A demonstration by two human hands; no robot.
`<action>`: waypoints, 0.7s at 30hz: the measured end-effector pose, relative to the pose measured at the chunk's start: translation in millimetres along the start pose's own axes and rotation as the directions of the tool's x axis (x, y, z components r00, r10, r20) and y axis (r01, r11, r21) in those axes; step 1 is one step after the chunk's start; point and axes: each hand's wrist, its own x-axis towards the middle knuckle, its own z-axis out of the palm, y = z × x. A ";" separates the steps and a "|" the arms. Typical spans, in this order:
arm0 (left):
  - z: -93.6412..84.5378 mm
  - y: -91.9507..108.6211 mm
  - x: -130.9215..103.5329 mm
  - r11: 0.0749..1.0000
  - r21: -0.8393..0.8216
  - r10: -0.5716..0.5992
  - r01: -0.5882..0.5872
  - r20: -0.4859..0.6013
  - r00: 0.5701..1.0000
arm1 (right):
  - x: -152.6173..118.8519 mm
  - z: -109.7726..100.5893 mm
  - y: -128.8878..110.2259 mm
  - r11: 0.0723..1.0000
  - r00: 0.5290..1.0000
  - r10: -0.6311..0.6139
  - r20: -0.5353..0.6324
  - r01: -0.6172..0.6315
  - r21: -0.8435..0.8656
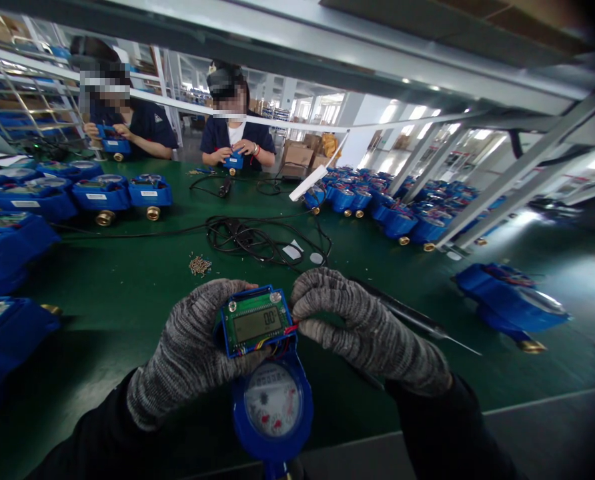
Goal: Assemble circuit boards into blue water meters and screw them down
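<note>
A blue water meter (272,407) with a round dial stands in front of me at the table's near edge. Its electronics housing holds a green circuit board with a lit LCD display (256,325). My left hand (190,347), in a grey knitted glove, wraps round the left side of this housing. On the right side, my gloved right hand (335,313) pinches at red wires (290,329) beside the board's edge. Its fingertips meet at the housing's corner. Coloured wires run along the lower edge of the board.
Several blue meters (100,193) line the left, more (402,207) the back right, one (512,303) nearer right. A black electric screwdriver (407,313) lies behind my right hand. Screws (199,265) and tangled black cable (242,233) lie mid-table. Two co-workers (237,137) handle meters opposite.
</note>
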 end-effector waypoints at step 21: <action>0.0 -2.0 -2.3 0.970 -0.238 -0.051 0.049 -0.005 0.999 | 0.1 25.0 24.7 0.938 0.992 0.107 0.069 -0.124 0.323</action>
